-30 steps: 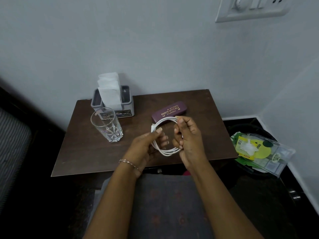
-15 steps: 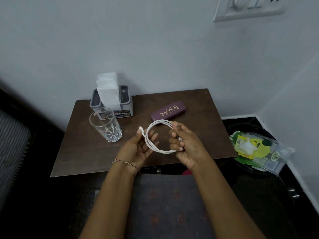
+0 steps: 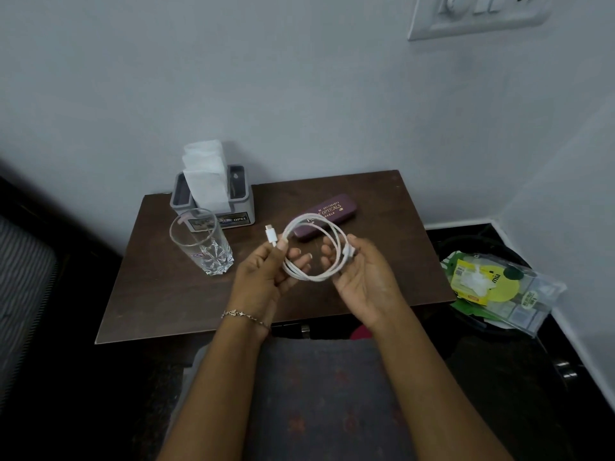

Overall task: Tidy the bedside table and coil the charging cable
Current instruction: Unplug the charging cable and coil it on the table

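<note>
A white charging cable point(image 3: 312, 277) is wound into a loop and held above the front of the dark wooden bedside table point(image 3: 159, 287). My left hand point(image 3: 266, 277) pinches the loop's left side, with one white plug sticking up above the thumb. My right hand point(image 3: 362, 277) holds the loop's right side, thumb pressed on the other plug. On the table stand a clear drinking glass point(image 3: 204, 244), a grey tissue holder point(image 3: 216, 197) with white tissues, and a maroon spectacle case point(image 3: 327, 212) behind the cable.
A black bin point(image 3: 482, 247) with plastic wrappers and a yellow-green packet stands on the floor right of the table. A switch plate point(image 3: 479, 15) is on the wall above. A striped bed edge lies at the far left. A patterned cloth covers my lap.
The hands have drawn apart and turned palm up, spreading the coil into a wider loop. One plug end now sticks out above my left thumb.
</note>
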Demonstrator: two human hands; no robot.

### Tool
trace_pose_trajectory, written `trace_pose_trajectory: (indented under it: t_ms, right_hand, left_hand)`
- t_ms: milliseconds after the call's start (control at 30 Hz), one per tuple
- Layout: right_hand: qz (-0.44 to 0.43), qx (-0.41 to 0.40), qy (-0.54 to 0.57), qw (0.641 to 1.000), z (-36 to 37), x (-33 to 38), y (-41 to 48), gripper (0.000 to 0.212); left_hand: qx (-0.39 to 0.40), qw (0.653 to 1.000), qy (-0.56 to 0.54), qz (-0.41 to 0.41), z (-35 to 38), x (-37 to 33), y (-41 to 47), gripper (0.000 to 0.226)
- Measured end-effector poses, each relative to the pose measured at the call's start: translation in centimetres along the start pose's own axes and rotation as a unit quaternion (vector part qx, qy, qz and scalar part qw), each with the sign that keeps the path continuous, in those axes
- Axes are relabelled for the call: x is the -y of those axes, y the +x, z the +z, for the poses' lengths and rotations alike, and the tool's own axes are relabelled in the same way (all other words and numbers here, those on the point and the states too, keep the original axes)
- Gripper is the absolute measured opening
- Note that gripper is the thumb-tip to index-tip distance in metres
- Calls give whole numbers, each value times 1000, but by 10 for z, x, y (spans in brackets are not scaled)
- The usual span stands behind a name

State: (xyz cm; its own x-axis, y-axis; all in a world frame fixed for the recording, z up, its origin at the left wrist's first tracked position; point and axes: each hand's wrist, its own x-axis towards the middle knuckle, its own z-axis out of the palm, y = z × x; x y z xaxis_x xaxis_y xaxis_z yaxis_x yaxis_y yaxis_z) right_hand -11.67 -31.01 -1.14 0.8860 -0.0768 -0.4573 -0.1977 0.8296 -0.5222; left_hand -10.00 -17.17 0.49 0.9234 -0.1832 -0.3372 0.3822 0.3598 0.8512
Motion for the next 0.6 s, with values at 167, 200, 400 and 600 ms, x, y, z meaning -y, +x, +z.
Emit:
trace_pose_trajectory:
  t_ms: [167, 200, 400, 600]
  right_hand:
    - [-56, -3, -69, 996, -3, -4, -1, 13]
    - [-71, -8, -106, 992, -2, -5, -1, 13]
    - [-99, -20, -154, 983, 4, -14, -2, 9]
    - [-57, 28, -21, 998, 7, -7, -5, 10]
  left_hand:
    - [-34, 994, -106, 15, -9, -1, 9, 10]
    - [-39, 992, -116, 17, -10, -1, 10, 9]
    - [-22, 991, -132, 7, -8, -2, 9, 11]
    - [1, 994, -107, -19, -7, -2, 6, 15]
